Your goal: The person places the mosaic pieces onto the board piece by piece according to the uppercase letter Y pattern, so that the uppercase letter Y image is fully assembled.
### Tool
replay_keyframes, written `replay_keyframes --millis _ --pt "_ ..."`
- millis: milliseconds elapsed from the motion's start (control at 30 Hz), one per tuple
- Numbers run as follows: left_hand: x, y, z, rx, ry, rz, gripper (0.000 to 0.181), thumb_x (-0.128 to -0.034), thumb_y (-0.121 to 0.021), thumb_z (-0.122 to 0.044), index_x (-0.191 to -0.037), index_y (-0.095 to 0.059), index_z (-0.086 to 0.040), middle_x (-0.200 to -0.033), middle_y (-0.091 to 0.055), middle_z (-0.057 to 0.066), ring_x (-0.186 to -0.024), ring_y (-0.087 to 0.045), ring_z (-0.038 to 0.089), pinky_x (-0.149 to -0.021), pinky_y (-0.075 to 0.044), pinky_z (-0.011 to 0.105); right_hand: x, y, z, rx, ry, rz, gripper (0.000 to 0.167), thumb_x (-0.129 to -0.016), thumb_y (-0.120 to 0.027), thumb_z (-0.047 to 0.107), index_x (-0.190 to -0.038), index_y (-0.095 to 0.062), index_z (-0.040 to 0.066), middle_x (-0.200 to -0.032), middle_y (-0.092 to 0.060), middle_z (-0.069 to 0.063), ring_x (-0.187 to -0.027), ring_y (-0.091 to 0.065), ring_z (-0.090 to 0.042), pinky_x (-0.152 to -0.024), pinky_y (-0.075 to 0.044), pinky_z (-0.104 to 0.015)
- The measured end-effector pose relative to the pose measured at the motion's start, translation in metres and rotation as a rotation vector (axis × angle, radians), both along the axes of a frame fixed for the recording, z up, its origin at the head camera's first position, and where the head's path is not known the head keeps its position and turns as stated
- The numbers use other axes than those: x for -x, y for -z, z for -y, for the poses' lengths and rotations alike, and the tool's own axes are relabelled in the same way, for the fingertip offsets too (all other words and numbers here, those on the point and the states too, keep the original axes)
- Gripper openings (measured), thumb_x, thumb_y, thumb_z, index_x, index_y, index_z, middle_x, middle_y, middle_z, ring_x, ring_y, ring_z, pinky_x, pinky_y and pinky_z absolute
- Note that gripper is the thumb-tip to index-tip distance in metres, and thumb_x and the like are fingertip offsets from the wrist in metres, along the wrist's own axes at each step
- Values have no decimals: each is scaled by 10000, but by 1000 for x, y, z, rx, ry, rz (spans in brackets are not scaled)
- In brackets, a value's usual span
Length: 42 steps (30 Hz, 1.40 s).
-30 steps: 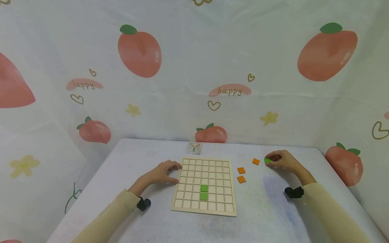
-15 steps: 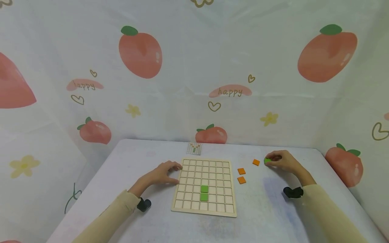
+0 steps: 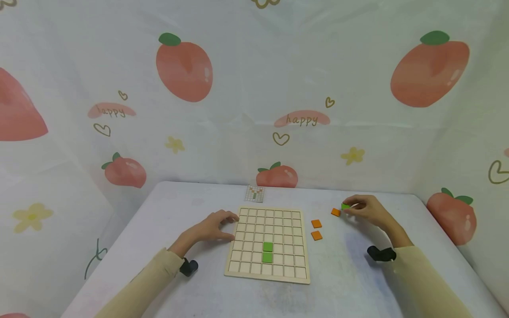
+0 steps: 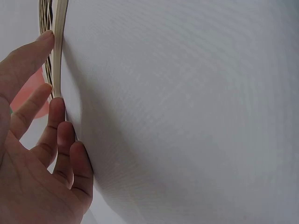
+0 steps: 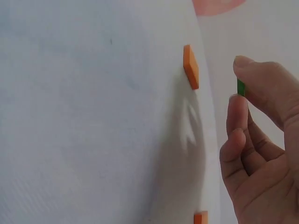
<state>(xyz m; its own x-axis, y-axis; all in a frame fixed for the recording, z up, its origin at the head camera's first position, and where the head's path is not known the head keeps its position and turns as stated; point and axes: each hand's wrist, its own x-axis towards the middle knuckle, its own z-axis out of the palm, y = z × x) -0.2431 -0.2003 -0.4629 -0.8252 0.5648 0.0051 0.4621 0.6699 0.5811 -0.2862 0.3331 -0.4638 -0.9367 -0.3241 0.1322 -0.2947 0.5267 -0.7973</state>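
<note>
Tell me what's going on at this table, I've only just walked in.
A person is handling small square tiles by a wooden grid board. The right hand pinches a green tile, held up off the table. The left hand is at the board's left edge, fingers spread. Two green tiles sit in neighbouring squares of one column. Three orange tiles lie right of the board, and a small printed card lies beyond it.
</note>
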Motion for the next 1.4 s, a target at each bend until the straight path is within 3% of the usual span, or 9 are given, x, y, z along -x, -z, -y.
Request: replay_keyframes --millis 200,433,633,867,1133,1400 --pt "1 0 0 0 2 7 540 -858 -838 -234 -1312 -600 -66 -1204 -599 80 -1137 -538 305 -999 -397 522 -7 -5 9 54 -36 -4 308 -905 -775 70 -1154 -687 -87 -1098 -697 -204 -873 -679 -190 -711 -544 -268" --pt "1 1 0 10 -18 18 542 -856 -839 -236 -1317 -601 -80 -1214 -595 75 -1143 -533 297 -1006 -392 519 -11 -7 26 94 -117 -37 257 -901 -757 6 -1141 -699 -63 -1073 -696 -200 -871 -691 -301 -723 -547 -272" --pt "-1 0 -1 13 -21 22 547 -852 -841 -233 -1316 -600 -72 -1210 -596 88 -1142 -535 321 -1004 -395 530 -16 -8 48 140 -181 -13 269 -887 -776 14 -1140 -714 -51 -1078 -704 -184 -882 -692 -265 -753 -545 -269" --pt "0 2 0 25 -27 17 541 -859 -837 -257 -1318 -601 -97 -1207 -591 67 -1135 -527 312 -1004 -368 551 -24 -12 73 111 -232 -17 259 -884 -787 39 -1122 -727 -43 -1041 -723 -145 -840 -676 -225 -729 -528 -256" --pt "-1 1 -2 15 -24 26 541 -864 -832 -249 -1324 -597 -88 -1219 -593 78 -1142 -528 308 -1014 -362 538 -29 -10 95 97 -300 -16 231 -880 -787 28 -1097 -728 -23 -991 -723 -120 -828 -684 -281 -708 -535 -284" --pt "-1 0 0 9 -27 18 542 -865 -831 -251 -1326 -597 -89 -1212 -592 76 -1138 -525 311 -1010 -362 549 -38 -8 118 72 -336 9 228 -853 -824 65 -1059 -742 14 -909 -694 -65 -753 -635 -198 -637 -509 -258"
